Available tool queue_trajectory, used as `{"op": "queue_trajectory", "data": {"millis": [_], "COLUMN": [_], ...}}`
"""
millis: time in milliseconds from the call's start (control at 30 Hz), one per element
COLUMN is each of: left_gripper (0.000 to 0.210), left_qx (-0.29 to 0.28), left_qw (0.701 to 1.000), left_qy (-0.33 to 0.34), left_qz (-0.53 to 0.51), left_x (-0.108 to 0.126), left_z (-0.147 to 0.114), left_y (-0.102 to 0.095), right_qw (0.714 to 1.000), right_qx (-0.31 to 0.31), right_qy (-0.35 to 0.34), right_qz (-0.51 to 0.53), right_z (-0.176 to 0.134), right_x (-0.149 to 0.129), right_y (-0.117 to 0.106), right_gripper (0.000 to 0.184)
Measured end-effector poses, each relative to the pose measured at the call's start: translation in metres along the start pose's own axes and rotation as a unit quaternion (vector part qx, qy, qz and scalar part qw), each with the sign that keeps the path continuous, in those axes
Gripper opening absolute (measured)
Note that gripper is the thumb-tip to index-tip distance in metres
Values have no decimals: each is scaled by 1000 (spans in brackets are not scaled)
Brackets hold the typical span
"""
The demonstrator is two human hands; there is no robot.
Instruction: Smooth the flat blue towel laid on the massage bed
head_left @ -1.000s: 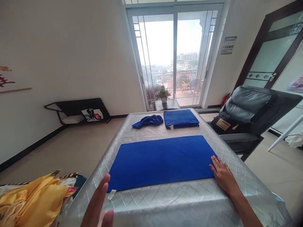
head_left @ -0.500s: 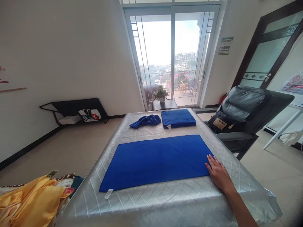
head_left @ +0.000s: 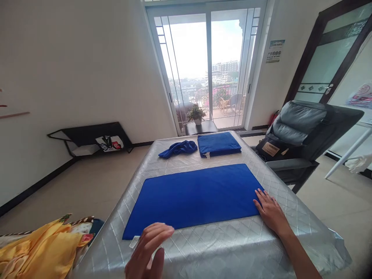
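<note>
A blue towel [head_left: 194, 197] lies spread flat on the silver quilted table cover [head_left: 226, 244], its white label [head_left: 134, 242] sticking out at the near left corner. My right hand [head_left: 270, 211] rests flat on the towel's right edge, fingers stretched out. My left hand [head_left: 149, 248] is raised near the towel's front left edge, holding nothing, with the thumb apart from the fingers; it partly hides that edge. Farther back are a neat stack of folded blue towels [head_left: 219, 143] and a crumpled blue cloth [head_left: 178, 149].
A dark recliner [head_left: 302, 135] with a black bag [head_left: 271, 149] on it stands right of the table. Yellow cloth [head_left: 40, 248] is heaped at the lower left. A potted plant [head_left: 197, 114] sits on a chair beyond the table, before the glass doors.
My left hand has come into view from below, at the front left of the towel. My right hand stays on the towel's right edge. The view has shifted slightly.
</note>
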State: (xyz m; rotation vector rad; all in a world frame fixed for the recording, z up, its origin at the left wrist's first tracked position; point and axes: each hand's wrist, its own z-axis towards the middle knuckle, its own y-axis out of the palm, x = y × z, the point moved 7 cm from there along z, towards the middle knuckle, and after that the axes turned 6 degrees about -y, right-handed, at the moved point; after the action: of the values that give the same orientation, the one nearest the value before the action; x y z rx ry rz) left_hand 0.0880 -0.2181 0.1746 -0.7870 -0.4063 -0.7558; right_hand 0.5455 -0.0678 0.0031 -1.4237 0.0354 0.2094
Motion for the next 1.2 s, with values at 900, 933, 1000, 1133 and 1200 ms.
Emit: {"op": "queue_trajectory", "data": {"millis": [900, 933, 1000, 1133, 1200], "left_gripper": [49, 49, 50, 53, 56], "left_qx": [-216, -217, -219, -236, -253], "left_qw": [942, 940, 935, 927, 922], "left_qy": [24, 34, 47, 55, 41], "left_qz": [255, 262, 275, 287, 291], "left_x": [-98, -101, -104, -104, -107], "left_z": [34, 32, 29, 26, 26], "left_y": [209, 212, 215, 219, 217], "right_qw": [974, 973, 973, 973, 974], "right_qx": [-72, -76, -81, -81, -82], "right_qy": [-202, -200, -197, -193, -184], "right_qz": [78, 81, 85, 98, 102], "right_z": [59, 61, 63, 61, 59], "right_x": [-251, -255, -258, -254, -251], "right_y": [15, 22, 34, 39, 33], "right_gripper": [59, 59, 60, 61, 62]}}
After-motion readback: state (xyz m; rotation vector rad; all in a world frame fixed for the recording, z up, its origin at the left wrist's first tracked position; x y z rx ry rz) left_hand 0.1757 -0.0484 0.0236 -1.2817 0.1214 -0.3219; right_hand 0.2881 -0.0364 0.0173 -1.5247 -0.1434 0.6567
